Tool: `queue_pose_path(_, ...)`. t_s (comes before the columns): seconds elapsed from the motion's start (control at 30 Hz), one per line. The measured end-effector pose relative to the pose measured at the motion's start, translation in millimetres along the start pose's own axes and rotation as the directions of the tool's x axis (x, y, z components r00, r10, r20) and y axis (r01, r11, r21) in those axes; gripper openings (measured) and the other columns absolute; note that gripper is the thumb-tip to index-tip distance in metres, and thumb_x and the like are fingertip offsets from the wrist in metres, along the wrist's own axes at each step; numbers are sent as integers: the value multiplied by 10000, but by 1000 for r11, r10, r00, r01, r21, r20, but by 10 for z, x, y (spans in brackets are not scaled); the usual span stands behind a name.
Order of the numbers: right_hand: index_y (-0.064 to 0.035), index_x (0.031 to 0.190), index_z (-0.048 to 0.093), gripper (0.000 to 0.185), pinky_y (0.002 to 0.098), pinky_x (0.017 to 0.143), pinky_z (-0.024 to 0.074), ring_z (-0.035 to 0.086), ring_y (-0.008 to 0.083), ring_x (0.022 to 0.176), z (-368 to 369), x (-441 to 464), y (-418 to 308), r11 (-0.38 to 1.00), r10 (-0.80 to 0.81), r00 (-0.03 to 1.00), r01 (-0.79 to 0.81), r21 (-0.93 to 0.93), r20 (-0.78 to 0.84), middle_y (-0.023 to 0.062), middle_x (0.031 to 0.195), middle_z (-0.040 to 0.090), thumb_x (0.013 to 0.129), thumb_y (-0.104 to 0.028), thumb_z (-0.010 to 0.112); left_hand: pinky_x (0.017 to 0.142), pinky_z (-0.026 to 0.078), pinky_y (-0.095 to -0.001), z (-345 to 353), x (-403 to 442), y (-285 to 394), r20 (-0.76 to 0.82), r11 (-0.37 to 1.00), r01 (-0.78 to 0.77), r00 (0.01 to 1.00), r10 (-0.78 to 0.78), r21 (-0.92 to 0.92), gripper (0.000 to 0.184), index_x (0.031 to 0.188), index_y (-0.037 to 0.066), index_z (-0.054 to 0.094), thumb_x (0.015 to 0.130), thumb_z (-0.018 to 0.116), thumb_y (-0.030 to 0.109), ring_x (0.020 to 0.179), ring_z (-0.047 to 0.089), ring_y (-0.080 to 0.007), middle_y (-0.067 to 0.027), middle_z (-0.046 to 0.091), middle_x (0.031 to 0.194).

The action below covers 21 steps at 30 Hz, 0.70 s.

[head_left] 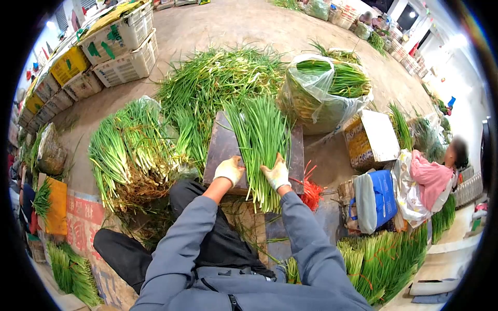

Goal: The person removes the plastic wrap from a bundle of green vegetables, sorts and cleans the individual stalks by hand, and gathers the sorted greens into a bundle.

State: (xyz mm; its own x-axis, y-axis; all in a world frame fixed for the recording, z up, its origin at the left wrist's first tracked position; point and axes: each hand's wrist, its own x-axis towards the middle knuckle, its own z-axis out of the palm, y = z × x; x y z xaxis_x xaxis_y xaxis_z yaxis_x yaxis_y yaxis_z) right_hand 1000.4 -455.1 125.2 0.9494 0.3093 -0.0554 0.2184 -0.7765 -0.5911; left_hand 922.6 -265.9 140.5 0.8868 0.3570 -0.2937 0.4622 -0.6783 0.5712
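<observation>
A loose bunch of garlic chives lies on a dark low board in front of me, white stalk ends toward me. My left hand, in a pale stained glove, is at the left edge of the bunch, with its fingers loosely bent and apart; whether it touches the stalks I cannot tell. My right hand, gloved too, grips the right side of the stalks, thumb lying over them and fingers along the outer edge. Red ties lie just right of the board.
A chive heap lies beyond the board, a rooty pile at left. Right are a filled plastic bag, a carton, a blue bag and bundled chives. Crates stand back left; a person in pink sits right.
</observation>
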Motion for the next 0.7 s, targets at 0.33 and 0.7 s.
queue_pose_path(0.33, 96, 1504, 241, 1107, 418, 1158, 336, 390, 424, 1394, 179, 55, 372, 995, -59, 998, 60, 86, -8, 325, 1487, 393, 767, -523, 788, 791, 582, -397, -302, 456, -118, -274, 996, 43, 960, -62, -76, 215, 934, 90, 763, 898, 599, 224, 821, 728, -297, -139, 752, 917)
queue_pose_path(0.7, 115, 1491, 256, 1095, 396, 1163, 327, 399, 407, 1394, 142, 64, 391, 994, -54, 998, 52, 94, 17, 320, 1485, 400, 785, -543, 774, 442, 402, -269, -476, 614, -663, -16, -111, -89, 845, -534, -990, 138, 1039, -15, 653, 947, 620, 82, 522, 549, -168, -100, 675, 812)
